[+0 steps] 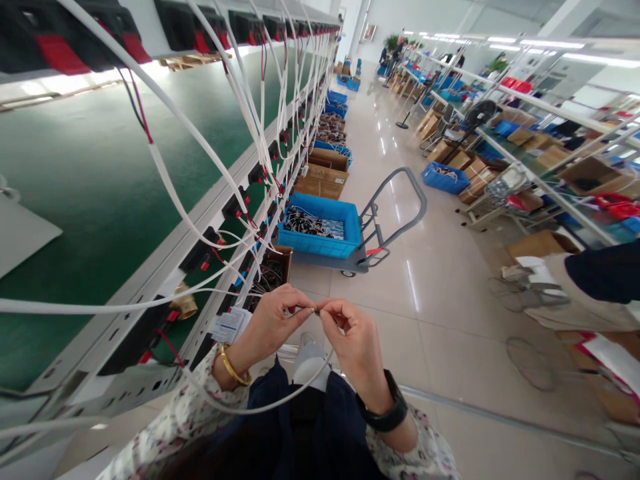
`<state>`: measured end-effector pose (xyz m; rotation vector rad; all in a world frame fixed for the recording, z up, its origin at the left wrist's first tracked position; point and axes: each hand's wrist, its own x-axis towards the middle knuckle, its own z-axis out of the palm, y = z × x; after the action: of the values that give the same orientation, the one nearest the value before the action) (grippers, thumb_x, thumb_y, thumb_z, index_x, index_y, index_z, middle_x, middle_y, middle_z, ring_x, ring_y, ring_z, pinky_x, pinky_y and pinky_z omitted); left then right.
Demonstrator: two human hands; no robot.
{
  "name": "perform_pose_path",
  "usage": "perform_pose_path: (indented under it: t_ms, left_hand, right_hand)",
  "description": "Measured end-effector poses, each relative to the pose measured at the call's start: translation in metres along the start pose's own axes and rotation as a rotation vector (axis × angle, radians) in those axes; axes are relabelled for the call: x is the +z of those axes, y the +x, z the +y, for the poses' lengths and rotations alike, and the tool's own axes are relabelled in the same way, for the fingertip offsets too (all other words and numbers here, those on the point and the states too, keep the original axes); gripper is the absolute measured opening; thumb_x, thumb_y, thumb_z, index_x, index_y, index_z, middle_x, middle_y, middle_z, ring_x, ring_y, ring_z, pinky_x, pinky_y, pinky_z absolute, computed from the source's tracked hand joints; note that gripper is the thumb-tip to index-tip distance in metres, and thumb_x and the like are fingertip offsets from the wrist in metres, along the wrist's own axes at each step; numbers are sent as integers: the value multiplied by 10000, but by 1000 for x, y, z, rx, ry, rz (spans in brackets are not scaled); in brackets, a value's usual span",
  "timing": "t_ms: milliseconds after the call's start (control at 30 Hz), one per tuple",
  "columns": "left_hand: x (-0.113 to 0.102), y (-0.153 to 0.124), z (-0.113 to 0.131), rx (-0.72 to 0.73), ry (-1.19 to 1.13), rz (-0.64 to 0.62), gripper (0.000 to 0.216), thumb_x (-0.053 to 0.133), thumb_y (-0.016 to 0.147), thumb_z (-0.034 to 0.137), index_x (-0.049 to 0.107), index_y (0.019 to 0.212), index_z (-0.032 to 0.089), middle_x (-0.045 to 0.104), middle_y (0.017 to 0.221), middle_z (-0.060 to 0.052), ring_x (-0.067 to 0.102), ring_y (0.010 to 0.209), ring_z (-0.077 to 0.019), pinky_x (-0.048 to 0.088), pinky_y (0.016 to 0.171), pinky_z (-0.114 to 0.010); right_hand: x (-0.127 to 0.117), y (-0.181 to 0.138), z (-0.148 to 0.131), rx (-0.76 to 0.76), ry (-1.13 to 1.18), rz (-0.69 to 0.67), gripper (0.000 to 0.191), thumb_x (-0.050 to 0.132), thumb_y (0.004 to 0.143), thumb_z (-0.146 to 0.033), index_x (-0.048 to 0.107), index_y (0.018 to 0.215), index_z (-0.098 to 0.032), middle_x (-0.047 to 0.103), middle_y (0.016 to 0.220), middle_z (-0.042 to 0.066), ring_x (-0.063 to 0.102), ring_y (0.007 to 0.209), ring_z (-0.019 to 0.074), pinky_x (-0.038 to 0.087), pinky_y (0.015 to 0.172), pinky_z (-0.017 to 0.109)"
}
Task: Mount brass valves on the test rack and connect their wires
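Note:
In front of my body both hands meet, fingertips nearly touching. My left hand (279,321) is closed in a pinch, and a thin white cable (227,291) runs into it from the rack. My right hand (354,340) pinches the end of a thicker white cable (265,408), which hangs in a loop below the hands and leads back to the rack on the left. A small dark connector-like piece (317,311) with a light tip shows between the fingertips; its detail is too small to make out.
On the left, a metal rack (135,303) carries black-and-red terminal clips (203,253) with many white cables. Ahead stands a grey trolley (325,260) bearing a blue crate (353,230). Cardboard boxes (325,175) line the rack. At right, a person's dark sleeve (607,270) is near workbenches.

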<state>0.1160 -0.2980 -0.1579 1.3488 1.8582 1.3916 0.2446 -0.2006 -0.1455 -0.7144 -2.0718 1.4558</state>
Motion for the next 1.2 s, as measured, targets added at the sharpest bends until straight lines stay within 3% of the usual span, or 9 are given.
perform_pose_path:
  t_ms: [200,400,567,1000,1133,1200]
  left_hand:
    - [14,0,-11,-14,74,24,96,574,824,149,660,784,170,655,779,-12,533,780,-149,388,727,-265]
    - [20,-2,-14,-52,158,29,102,564,832,168,654,784,164,656,786,-19,532,783,-161,392,746,-286]
    - [22,-8,-18,-140,155,64,71,594,820,185,652,781,175,651,787,-6,543,782,-153,400,718,-272]
    - [32,11,-24,-91,349,227,117,545,854,161,612,758,165,627,766,-7,533,768,-147,424,727,-281]
    - [22,-5,-35,-93,451,302,135,554,844,172,616,962,192,631,1014,-38,505,1009,-191,410,911,-342]
    - [11,-28,-40,-146,628,465,212,513,856,171,578,1057,193,576,1131,-68,454,1106,-223,367,978,-404]
  right_hand:
    - [3,-2,33,74,116,-38,117,569,785,-271,609,747,-168,647,841,51,611,748,150,491,678,241]
    - [6,0,47,183,92,-49,196,564,794,-363,565,760,-170,580,636,-3,584,555,128,469,535,221]
    - [8,8,53,142,39,-163,180,549,803,-344,567,756,-172,583,661,4,597,583,140,465,549,230]
    - [5,50,65,5,18,-371,194,535,814,-342,602,756,-170,603,654,17,592,591,158,457,563,249]
    - [8,72,81,-26,-23,-508,190,540,808,-336,599,728,-174,592,630,9,560,576,157,438,540,253]
    - [10,85,92,-40,-38,-514,164,569,783,-329,601,763,-170,611,700,29,573,645,178,467,587,275]
